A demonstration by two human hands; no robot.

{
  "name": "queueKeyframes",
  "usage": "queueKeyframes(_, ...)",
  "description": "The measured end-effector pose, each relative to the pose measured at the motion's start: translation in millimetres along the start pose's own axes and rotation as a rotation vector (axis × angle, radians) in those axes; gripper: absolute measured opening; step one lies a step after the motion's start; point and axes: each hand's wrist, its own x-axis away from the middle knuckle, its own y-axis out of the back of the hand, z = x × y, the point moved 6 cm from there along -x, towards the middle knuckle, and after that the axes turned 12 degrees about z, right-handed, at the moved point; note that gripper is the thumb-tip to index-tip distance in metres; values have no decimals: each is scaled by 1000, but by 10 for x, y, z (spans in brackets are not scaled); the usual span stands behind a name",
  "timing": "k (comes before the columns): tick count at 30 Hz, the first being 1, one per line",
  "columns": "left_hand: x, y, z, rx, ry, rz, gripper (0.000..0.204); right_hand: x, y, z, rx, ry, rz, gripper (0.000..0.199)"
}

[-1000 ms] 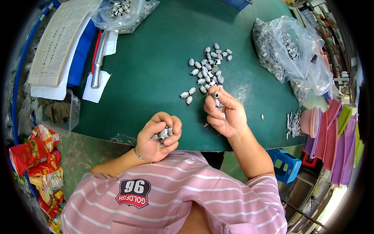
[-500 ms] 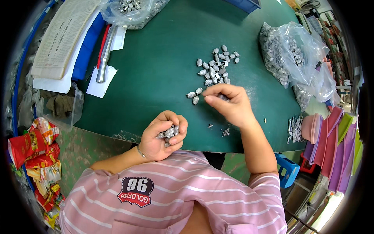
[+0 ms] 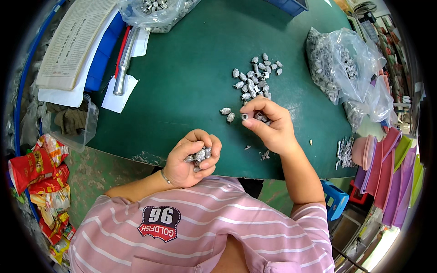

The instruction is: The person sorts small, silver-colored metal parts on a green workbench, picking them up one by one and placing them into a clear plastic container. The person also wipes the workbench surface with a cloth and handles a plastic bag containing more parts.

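Observation:
My left hand is cupped near the table's front edge, its fingers curled round several grey barrel-shaped metal beads. Farther right, my right hand pinches one metal bead between thumb and forefinger, its round hole facing outward. More beads sit in the curl of that palm. Just beyond my right hand lies a loose pile of the same beads on the green table. Two single beads rest apart from the pile, left of my right fingertips.
At the right stands a clear plastic bag full of metal parts; another bag is at the far left. A metal rod tool lies beside a blue tray. Small metal pieces and pink bins are at the right edge.
One of three separate beads left of the pile has been picked up and is now between my right thumb and forefinger. My left hand stays in place, still holding its beads.

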Motion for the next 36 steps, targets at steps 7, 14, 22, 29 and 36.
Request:
queueKeyframes(7,-19,-28,6,-2,5,11,10,82,-139,-288,-1235,12,108,18)
queueKeyframes(14,-12,-26,-7,4,1,18,10,59,-167,-231,-1306,32,119,15)
queueKeyframes(22,-5,2,0,5,-9,-10,11,-149,-208,103,671,52,-62,13)
queueKeyframes(29,-4,-6,-4,25,-11,-10,11,-253,-272,134,810,51,-22,17)
queueKeyframes(36,-4,-6,-4,-21,10,37,13,-36,-173,226,505,337,-86,18)
